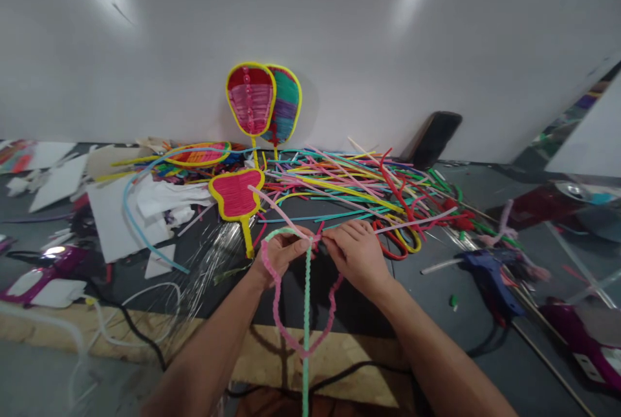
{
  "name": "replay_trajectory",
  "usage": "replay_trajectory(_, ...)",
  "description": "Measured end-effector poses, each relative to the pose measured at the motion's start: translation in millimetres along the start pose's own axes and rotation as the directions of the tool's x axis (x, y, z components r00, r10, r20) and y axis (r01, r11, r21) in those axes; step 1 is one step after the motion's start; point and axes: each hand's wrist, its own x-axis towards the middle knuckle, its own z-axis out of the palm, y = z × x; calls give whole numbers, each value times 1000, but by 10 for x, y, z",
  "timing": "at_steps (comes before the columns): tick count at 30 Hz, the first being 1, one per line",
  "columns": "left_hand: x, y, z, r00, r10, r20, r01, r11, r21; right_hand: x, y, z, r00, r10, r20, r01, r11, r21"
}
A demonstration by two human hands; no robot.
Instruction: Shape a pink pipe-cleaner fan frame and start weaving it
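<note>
Between my hands is a looped frame of twisted pipe cleaners (277, 304), pink around the outline with a mint-green twisted stem (306, 313) down its middle. My left hand (286, 252) pinches the top of the frame, thumb by the point where the green stem meets the pink. My right hand (359, 255) is closed at the same junction, its fingertips on a light pink pipe cleaner (417, 220) whose ends stick out to both sides. Just beyond my left hand lies a finished pink fan with yellow edging (237, 196).
Two more fans (251, 99) lean against the white board (363, 48). Loose pipe cleaners (334, 178) are heaped before it, with red-handled scissors (391, 242) at their edge. A phone (436, 139) stands at the back right. A blue glue gun (492, 284) lies to the right, white scraps (121, 210) to the left.
</note>
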Motion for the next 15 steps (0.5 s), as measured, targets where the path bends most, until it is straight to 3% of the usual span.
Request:
replay_trajectory(8, -30, 57, 22, 987, -142, 80, 146, 988, -54, -19, 57, 10, 999, 14, -53, -13, 1000, 17)
replay_trajectory(15, -14, 21, 25, 995, -61, 77, 63, 998, -13, -38, 11, 8, 999, -5, -53, 9, 997, 73)
